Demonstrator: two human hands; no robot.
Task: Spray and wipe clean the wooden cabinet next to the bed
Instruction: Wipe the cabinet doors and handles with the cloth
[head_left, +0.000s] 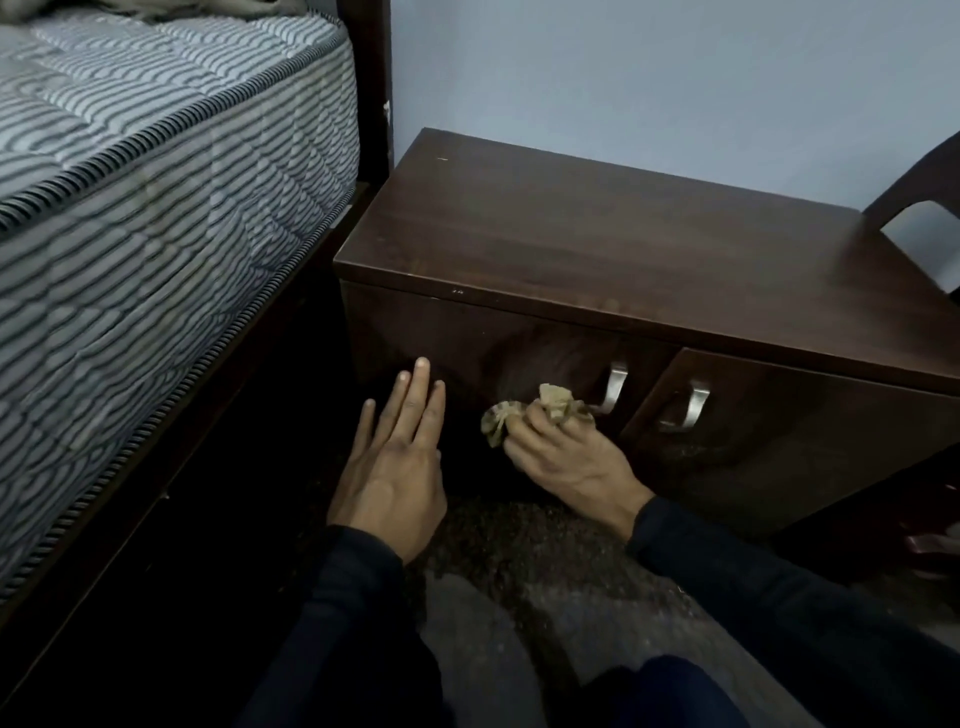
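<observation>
- The wooden cabinet (597, 234) stands on the floor just right of the bed (156, 182), its back to the far wall; the left door (467, 353) and right door (779, 431) face the person, and both look shut.
- The right hand (566, 462) is bunched around a crumpled cloth (524, 413), fingers (530, 431) closed on it, pressing it low on the left door, just beside that door's metal handle (613, 387).
- The left hand (395, 467) is empty, fingers straight and close together, flat at the left door's near-left side; whether it touches the wood I cannot tell.
- No spray bottle is in view, so judging by the cloth on the door, this is the wiping step on the front.
- Risk: the cloth sits so close to the handle that a sweep to the right could snag on it, pulling the cloth loose or tugging the door open.
- Risk: a wadded cloth meets the wood in a small patch, so streaks or missed strips near the door's edges seem likely.
- Risk: the gap between cabinet and bed is dark and tight; the left side panel could go unwiped.
- The chair (914, 208) at the far right stands close to the top's right end and may hinder a wipe there.
</observation>
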